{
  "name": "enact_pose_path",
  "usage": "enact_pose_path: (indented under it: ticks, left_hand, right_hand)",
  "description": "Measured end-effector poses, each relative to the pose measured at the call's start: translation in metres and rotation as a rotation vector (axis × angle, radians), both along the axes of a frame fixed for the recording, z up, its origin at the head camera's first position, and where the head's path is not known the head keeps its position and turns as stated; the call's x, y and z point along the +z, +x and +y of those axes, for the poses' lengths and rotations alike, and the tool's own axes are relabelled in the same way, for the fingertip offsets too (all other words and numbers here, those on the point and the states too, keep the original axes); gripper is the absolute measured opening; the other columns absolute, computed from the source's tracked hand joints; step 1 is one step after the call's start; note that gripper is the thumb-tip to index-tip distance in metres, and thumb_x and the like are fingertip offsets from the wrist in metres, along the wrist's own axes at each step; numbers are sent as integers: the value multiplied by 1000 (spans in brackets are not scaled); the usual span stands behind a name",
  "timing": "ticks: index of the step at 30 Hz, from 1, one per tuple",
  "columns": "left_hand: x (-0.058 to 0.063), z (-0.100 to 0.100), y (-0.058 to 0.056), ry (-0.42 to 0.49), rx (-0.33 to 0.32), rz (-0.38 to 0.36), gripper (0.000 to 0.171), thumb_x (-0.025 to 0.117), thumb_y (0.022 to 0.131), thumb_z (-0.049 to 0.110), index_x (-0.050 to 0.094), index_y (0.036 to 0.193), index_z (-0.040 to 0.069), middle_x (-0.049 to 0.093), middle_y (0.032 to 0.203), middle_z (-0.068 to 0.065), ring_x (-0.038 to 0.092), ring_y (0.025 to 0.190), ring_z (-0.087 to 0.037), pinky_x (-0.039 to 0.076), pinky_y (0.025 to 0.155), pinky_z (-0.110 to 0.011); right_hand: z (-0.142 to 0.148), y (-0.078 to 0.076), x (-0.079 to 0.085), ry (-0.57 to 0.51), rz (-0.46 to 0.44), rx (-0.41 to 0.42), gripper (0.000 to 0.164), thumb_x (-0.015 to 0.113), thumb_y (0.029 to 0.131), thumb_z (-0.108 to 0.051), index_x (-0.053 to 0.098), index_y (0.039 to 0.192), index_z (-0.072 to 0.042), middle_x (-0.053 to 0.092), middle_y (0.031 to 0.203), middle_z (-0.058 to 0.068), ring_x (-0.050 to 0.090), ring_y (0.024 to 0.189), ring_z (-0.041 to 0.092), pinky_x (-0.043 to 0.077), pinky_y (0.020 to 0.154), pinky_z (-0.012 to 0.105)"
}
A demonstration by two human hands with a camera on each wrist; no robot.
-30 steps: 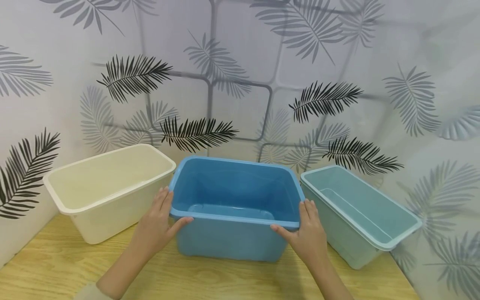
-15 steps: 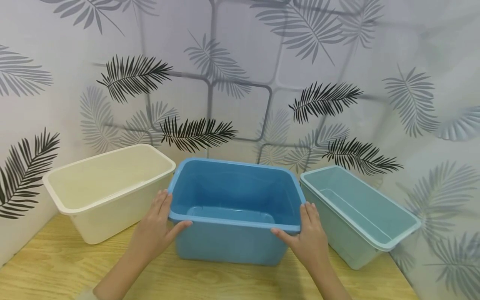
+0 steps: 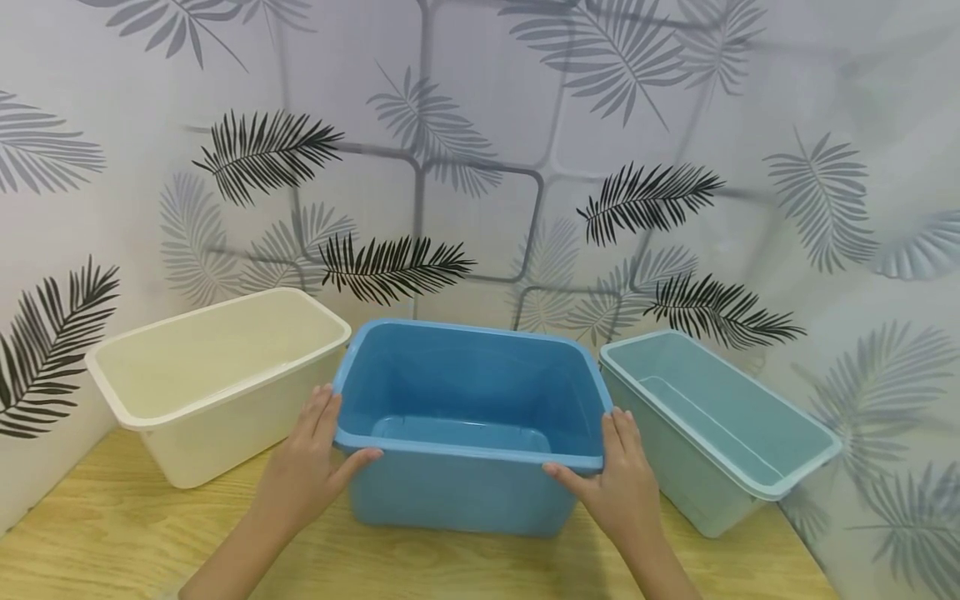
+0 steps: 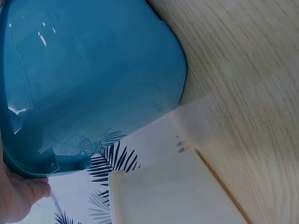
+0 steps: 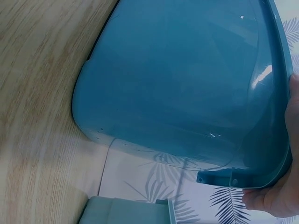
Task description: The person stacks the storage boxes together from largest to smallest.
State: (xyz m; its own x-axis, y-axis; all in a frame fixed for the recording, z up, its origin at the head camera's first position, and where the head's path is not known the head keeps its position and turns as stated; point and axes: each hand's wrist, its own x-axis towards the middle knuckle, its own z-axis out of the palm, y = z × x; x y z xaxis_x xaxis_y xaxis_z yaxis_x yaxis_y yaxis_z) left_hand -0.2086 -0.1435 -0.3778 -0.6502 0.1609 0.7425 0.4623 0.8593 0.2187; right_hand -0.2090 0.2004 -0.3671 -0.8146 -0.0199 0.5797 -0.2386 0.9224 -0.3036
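Note:
A deep blue plastic storage bin (image 3: 465, 496) stands upright on the wooden table, its inside bare. My left hand (image 3: 303, 467) grips its near left corner, thumb along the front rim and fingers along the side. At the near right corner my right hand (image 3: 622, 479) holds the rim in the same way. Seen from the left wrist, fingers (image 4: 35, 189) tuck around the underside of the bin's rim. The right wrist view has fingers (image 5: 261, 198) bent under the rim beside a small tab.
A cream bin (image 3: 247, 425) sits at an angle to the left, close to the blue one. To the right stands a pale teal bin (image 3: 675, 475), also angled. Behind all three rises a leaf-patterned wall (image 3: 480, 108). The wooden tabletop (image 3: 420, 571) extends in front.
Both hands and the blue bin have shifted slightly toward me across the table. The cream and teal bins have stayed where they were.

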Motion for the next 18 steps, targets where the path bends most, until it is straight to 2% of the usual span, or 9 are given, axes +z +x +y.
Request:
enact_pose_path:
  ticks: [6, 18]
  left_hand:
    - [-2, 0, 0, 4, -10, 31, 94, 31, 86, 69, 50, 120, -17, 50, 127, -33, 48, 119, -47, 54, 73, -50]
    - [-2, 0, 5, -12, 3, 28, 90, 37, 86, 67, 50, 122, -15, 51, 127, -31, 48, 120, -45, 54, 73, -49]
  right_hand:
    - [0, 2, 0, -1, 0, -1, 97, 75, 65, -55, 45, 127, 14, 43, 136, 31, 35, 131, 45, 42, 92, 60]
    - [0, 7, 0, -10, -17, -2, 98, 74, 66, -55, 43, 129, 14, 40, 138, 30, 33, 132, 44, 43, 91, 60]
